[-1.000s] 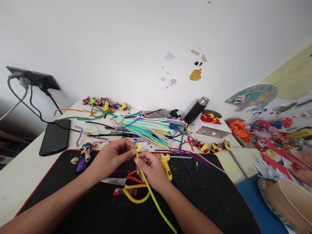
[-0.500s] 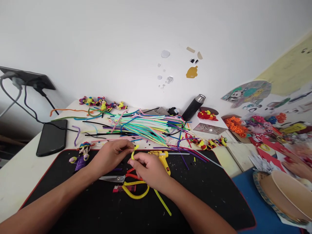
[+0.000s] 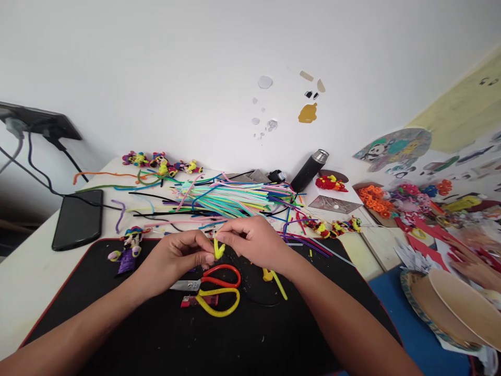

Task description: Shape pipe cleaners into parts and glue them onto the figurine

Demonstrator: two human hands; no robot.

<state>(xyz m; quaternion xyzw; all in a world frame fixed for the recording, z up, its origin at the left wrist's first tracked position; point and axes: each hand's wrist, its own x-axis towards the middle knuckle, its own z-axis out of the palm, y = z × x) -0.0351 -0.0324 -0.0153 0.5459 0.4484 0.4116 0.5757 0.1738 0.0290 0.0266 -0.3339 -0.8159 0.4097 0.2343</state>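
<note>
Between my two hands is a yellow pipe cleaner [image 3: 219, 250], bent into a small loop or curl. My left hand [image 3: 178, 258] pinches its lower left side with thumb and fingertips. From above, my right hand [image 3: 252, 243] grips its upper part, and a straight yellow-green length [image 3: 279, 285] extends out below that hand. Scissors [image 3: 219, 303] with one red and one yellow handle lie on the black mat [image 3: 176, 339] just below, over a red lighter [image 3: 190, 301]. A yellow glue gun [image 3: 267, 275] is mostly hidden behind my right hand.
Behind the mat lies a pile of coloured pipe cleaners [image 3: 230, 198]. A purple-skirted doll [image 3: 127, 256] and a phone [image 3: 78, 219] are at left. A black flask [image 3: 309, 169] leans near a white box [image 3: 332, 201]. Another person's hand [image 3: 469, 261] is at far right, near a bowl [image 3: 462, 308].
My right hand has moved up and right, above the yellow piece, whose bend has changed. My left hand has turned and shifted slightly lower. More of the scissors' red handle shows.
</note>
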